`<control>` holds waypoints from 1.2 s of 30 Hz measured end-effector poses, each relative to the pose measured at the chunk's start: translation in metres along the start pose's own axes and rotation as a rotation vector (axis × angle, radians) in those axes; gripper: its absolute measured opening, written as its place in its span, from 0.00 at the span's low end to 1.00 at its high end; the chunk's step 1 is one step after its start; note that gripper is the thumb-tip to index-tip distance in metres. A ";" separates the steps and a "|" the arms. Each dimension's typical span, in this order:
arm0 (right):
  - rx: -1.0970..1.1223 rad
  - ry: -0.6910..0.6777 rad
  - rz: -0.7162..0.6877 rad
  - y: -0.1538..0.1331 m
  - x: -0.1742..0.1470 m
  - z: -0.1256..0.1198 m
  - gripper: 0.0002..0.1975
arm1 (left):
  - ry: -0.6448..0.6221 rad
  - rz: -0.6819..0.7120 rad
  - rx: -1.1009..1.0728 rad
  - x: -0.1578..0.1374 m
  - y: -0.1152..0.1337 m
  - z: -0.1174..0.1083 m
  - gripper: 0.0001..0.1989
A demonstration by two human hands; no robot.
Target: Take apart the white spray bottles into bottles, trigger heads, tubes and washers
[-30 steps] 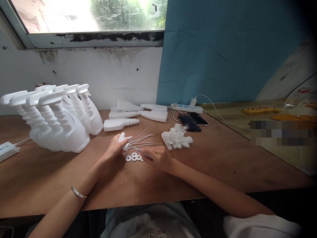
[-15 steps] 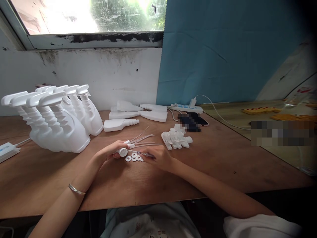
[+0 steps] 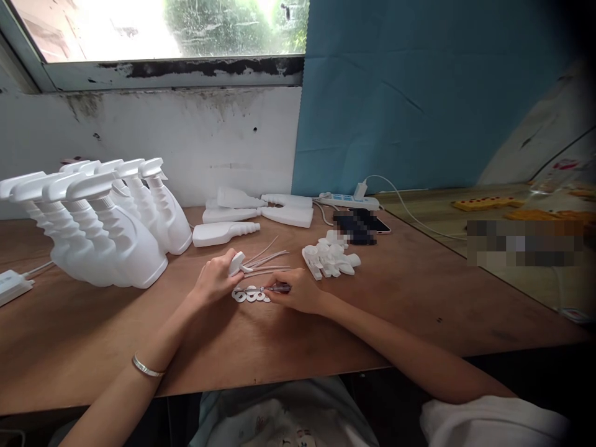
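My left hand [image 3: 214, 278] is closed around a white spray trigger head [image 3: 237, 263], its lever side turned up and its far end hidden by the fingers. In my right hand [image 3: 302, 290] a small screwdriver [image 3: 282, 288] is gripped, its thin shaft pointing left over several white ring washers [image 3: 252, 297] on the table. The shaft tip is close to the leftmost washer; whether it touches cannot be made out. Thin clear dip tubes [image 3: 270, 269] lie just beyond the hands. To the right is a pile of white trigger heads [image 3: 331, 257].
Several assembled white spray bottles [image 3: 121, 236] stand at the left. White bottles [image 3: 226, 233] lie near the wall. A power strip [image 3: 349, 201], a cable and phones [image 3: 372, 220] are at the back right. The table [image 3: 261, 354] ends close to my body.
My left hand has turned the trigger head over and lifted it away from the screwdriver tip. The screwdriver has dipped down to the washers, and my right hand has shifted slightly.
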State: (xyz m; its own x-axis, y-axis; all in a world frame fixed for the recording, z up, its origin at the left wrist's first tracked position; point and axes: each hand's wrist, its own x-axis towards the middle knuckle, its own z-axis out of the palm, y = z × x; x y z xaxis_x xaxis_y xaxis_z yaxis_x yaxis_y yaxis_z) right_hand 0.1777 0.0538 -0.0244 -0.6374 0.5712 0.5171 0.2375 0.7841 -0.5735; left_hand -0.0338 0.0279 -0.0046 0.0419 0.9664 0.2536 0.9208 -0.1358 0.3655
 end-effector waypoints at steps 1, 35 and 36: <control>-0.014 0.003 0.007 0.001 0.000 0.000 0.07 | 0.045 0.002 0.033 0.000 0.000 0.000 0.08; -0.174 0.115 -0.130 0.006 0.002 0.001 0.12 | -0.309 -0.166 -1.236 0.000 0.016 0.018 0.22; -0.202 0.129 -0.143 0.006 0.005 -0.002 0.12 | -0.297 -0.163 -1.243 0.001 0.015 0.019 0.23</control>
State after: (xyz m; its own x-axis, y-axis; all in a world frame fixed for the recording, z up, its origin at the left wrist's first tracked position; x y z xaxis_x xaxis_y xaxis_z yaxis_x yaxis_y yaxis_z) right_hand 0.1775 0.0621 -0.0241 -0.5797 0.4671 0.6677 0.3010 0.8842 -0.3573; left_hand -0.0127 0.0313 -0.0161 0.1961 0.9803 -0.0218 -0.0473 0.0317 0.9984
